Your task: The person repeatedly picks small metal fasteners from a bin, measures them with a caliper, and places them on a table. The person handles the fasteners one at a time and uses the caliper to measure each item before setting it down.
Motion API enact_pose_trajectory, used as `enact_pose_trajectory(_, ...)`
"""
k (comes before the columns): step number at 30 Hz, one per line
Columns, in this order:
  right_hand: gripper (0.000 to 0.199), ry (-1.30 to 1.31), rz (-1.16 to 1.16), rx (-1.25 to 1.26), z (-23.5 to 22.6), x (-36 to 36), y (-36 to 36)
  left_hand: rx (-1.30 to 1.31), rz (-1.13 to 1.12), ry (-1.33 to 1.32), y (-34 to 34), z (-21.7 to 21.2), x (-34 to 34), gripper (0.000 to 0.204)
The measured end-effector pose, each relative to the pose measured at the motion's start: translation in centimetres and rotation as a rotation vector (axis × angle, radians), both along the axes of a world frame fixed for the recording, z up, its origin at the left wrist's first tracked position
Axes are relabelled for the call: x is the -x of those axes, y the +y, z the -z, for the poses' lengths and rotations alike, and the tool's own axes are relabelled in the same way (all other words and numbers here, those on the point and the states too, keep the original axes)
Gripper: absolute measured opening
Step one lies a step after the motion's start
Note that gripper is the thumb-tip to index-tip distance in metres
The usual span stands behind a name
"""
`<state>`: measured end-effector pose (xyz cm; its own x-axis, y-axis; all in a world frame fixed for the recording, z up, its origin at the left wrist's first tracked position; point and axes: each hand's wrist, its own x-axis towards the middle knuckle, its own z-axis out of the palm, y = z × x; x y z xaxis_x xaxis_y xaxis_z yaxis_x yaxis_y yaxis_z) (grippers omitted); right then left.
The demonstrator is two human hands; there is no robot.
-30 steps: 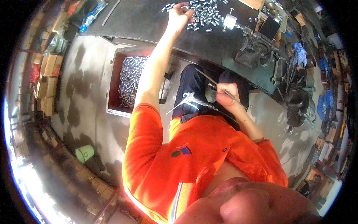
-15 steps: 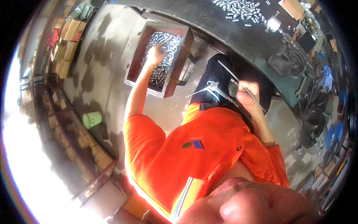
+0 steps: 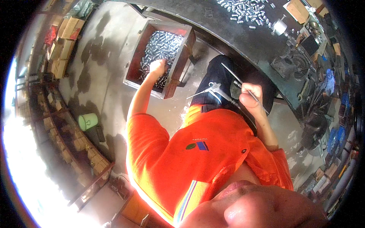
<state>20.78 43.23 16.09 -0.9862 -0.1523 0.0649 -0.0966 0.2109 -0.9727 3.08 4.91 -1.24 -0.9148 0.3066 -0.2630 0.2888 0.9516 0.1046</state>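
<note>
My left hand [image 3: 157, 68] is down at the near part of a wooden box [image 3: 180, 57], its fingers curled in at the small shiny metal cylinders [image 3: 161, 45] that fill it. The hand itself hides whatever its fingers pinch. My right hand [image 3: 251, 94] is closed around a long thin metal rod [image 3: 232, 72], which slants up and to the left above my dark trousers. Across my lap lies a silver air blow gun [image 3: 215, 89] with a thin nozzle; its hose runs back beneath my right forearm.
A dark metal workbench [image 3: 213, 26] stands ahead, with a heap of metal cylinders [image 3: 245, 10] and a vise-like fixture [image 3: 289, 62] on it. A wrench [image 3: 304, 89] lies at its right end. To the left are a pale green bucket [image 3: 88, 121] and stacked cardboard boxes [image 3: 62, 51].
My left hand has drawn back from the middle of the box toward its near end, uncovering more cylinders. The right hand keeps the rod in almost the same place.
</note>
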Motion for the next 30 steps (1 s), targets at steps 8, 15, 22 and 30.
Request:
enact_pose_trajectory(8, 0.026, -0.033, -0.013, 0.03, 0.1, -0.1, -0.5, 0.153, -0.011, -0.096, 0.2, -0.5, 0.0, 0.027)
enact_pose_trajectory(15, 0.022, -0.05, 0.014, -0.004, 0.7, -0.6, -0.3, 0.06, -0.027, -0.051, -0.8, 0.3, 1.1, 0.021)
enact_pose_trajectory(22, 0.021, -0.006, 0.0, -0.044, 2.0, 0.0, -0.7, -1.227, -0.281, -0.359, 4.9, -12.2, -2.4, 0.019)
enact_pose_trajectory(30, 0.021, 0.134, -0.075, -0.078, 0.5, 1.0, -1.6, -1.722, -0.245, -1.138, 16.1, -13.5, -10.2, 0.029)
